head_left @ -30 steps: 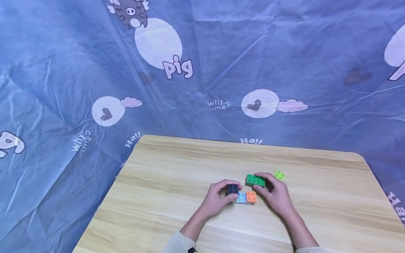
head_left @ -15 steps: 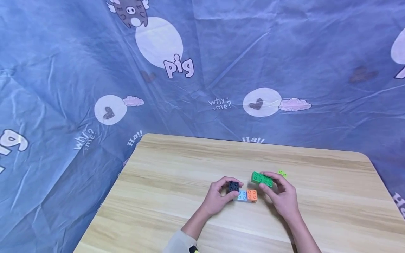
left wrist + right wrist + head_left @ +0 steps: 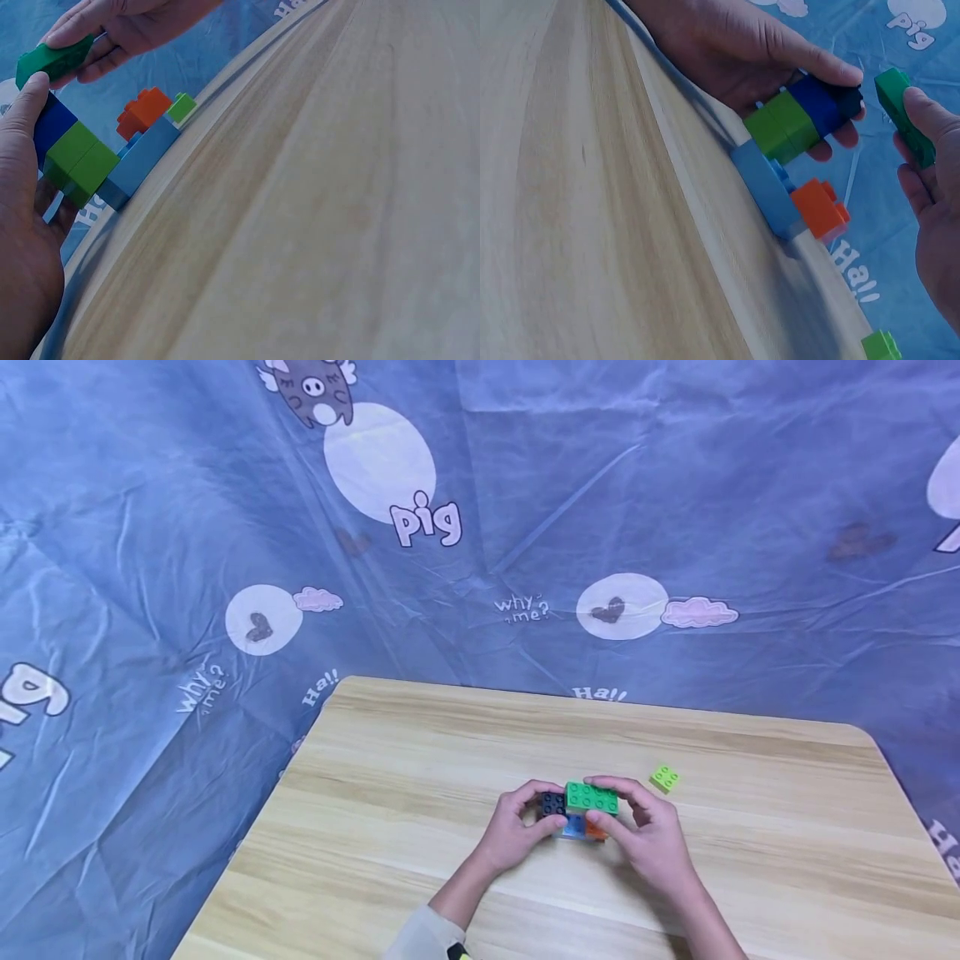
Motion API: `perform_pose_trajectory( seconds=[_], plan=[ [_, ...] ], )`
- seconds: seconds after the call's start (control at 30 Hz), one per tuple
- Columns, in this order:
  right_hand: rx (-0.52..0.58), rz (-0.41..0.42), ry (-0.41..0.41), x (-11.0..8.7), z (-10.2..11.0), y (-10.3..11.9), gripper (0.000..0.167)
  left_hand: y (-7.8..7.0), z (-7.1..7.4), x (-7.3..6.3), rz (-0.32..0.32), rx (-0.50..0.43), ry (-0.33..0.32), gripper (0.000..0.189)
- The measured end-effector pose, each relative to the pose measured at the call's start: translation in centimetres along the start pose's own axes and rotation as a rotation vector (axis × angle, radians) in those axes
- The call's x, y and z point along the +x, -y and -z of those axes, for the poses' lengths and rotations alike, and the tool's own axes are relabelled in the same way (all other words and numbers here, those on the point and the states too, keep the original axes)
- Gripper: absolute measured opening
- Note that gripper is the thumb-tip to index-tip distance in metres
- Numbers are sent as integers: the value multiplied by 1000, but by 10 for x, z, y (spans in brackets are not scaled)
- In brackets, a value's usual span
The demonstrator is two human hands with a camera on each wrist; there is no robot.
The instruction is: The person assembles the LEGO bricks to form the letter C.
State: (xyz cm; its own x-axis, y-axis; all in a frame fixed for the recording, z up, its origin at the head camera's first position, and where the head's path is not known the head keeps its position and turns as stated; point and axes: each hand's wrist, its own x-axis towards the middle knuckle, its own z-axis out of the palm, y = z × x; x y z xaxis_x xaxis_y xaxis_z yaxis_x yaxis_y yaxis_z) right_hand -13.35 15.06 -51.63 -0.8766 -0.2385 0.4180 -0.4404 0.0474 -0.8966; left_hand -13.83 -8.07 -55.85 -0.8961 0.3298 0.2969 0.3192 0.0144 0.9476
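Observation:
My left hand grips the upper part of a small brick tower by its sides. The tower has a black brick on top, a dark blue brick under it, and light green bricks below. It stands on one end of a long light blue brick on the table. An orange brick sits on that base's other end. Between thumb and fingers, my right hand pinches a long green brick, raised beside the tower's top and over the base.
A lime green brick lies on the wooden table, behind and to the right of my right hand. A blue printed cloth hangs behind the table's far edge.
My right hand first lifts the long green brick up and to the right, then brings it left over the base, close to the black brick. My left hand stays on the tower.

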Motion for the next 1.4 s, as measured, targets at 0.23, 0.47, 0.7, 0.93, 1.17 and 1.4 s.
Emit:
perform_pose_trajectory(
  seconds=[0.23,0.47,0.7,0.93,1.17,1.4],
  plan=[
    [-24,9,30,1,-5,4,49,2,0,-1,8,20,-18,33],
    [-67,15,28,-1,-10,3,56,2,0,-2,15,31,-16,33],
    [-157,35,41,-1,-11,7,58,1,-1,-1,21,37,-12,34],
    [-283,60,35,0,-10,10,60,0,0,-2,36,23,-13,35],
    [-389,85,29,3,-10,15,63,2,1,-2,42,-2,-2,35],
    [-464,91,60,6,-8,18,59,2,2,-1,33,-12,11,35]
  ],
)
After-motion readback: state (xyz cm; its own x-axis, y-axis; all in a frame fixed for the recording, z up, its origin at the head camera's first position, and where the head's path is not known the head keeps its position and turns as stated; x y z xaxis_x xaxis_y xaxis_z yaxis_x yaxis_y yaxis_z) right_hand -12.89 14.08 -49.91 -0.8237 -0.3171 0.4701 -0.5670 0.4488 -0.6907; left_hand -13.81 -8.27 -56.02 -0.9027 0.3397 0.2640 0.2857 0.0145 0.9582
